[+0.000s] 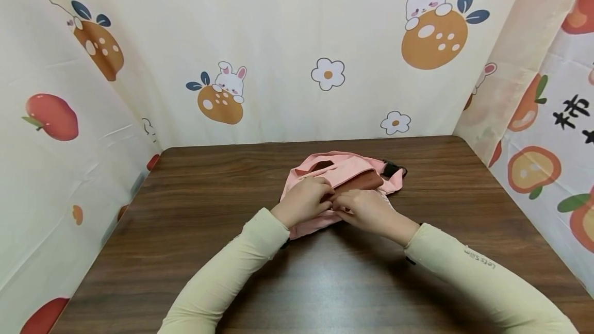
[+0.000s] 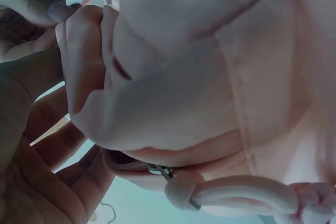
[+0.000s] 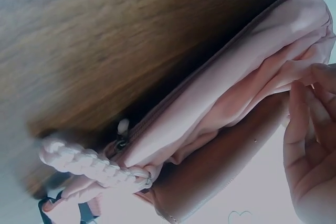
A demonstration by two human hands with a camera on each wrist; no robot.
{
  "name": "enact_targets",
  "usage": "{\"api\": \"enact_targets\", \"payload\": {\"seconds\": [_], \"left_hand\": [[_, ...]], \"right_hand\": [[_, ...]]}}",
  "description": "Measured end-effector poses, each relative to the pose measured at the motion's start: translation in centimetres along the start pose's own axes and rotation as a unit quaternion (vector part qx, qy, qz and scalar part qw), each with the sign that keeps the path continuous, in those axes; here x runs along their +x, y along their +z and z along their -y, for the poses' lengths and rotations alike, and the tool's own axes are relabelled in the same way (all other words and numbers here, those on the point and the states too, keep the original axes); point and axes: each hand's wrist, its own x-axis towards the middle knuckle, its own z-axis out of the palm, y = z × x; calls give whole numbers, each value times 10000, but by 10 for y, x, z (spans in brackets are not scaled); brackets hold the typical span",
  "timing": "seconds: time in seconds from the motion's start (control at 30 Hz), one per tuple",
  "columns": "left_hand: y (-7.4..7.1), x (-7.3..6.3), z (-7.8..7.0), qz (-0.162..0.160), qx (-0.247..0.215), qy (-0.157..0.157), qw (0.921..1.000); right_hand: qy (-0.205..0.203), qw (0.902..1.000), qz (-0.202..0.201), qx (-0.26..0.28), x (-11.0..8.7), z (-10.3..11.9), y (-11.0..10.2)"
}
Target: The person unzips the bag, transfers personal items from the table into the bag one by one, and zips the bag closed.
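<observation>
A soft pink waist bag [image 1: 345,165] lies on the table with both hands at its near side. My left hand [image 1: 303,201] pinches the edge of the pink fabric [image 2: 84,61], its fingers behind the cloth in the left wrist view. Close beside it, my right hand [image 1: 368,211] pinches the rim of the opening, fingertips [image 3: 299,90] on gathered cloth. A smooth brown leather-like piece [image 3: 215,163] with stitched edges sticks out of the opening. A white braided pull [image 3: 89,165] hangs near one end of the zip.
The bag's strap ends in a black buckle [image 1: 392,169] at the right. Under everything is a dark wood-grain table [image 1: 223,174]. Printed curtains [image 1: 287,40] with fruit and rabbit pictures hang behind it and on both sides.
</observation>
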Motion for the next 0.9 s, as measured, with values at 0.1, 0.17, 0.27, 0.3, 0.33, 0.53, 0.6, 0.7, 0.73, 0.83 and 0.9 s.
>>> {"api": "enact_targets", "payload": {"seconds": [0.1,0.17,0.27,0.3,0.33,0.53,0.6,0.7,0.73,0.83,0.9], "left_hand": [[-1,-1,1,-127,118,-46,9998],[-2,-3,3,-234,247,-69,9994],[-8,-5,7,-404,287,-233,9985],[-9,-6,8,-444,274,-289,9982],[-11,-7,9,-454,248,-337,9981],[-10,-9,13,-392,217,-158,9989],[-9,-10,13,-489,302,-28,9983],[-8,-9,12,-536,399,42,9978],[-7,-8,11,-514,444,47,9977],[-6,-5,6,-354,552,-29,9978],[-5,-2,2,-268,618,-105,9977]], "right_hand": [[-9,10000,-23,-16,1,1,0],[-15,10000,-34,2,1,1,1],[60,10000,-62,-7,0,1,0],[110,9999,-66,-1,0,0,0],[154,9999,-62,16,-1,0,-1],[288,9994,106,142,-2,-7,-1],[308,9992,229,126,-3,-11,-1],[317,9984,458,45,-5,-18,-2],[309,9981,524,-16,-5,-20,-3],[152,9979,592,-227,-8,-24,-4],[-12,9980,514,-357,-10,-25,-3]]}}
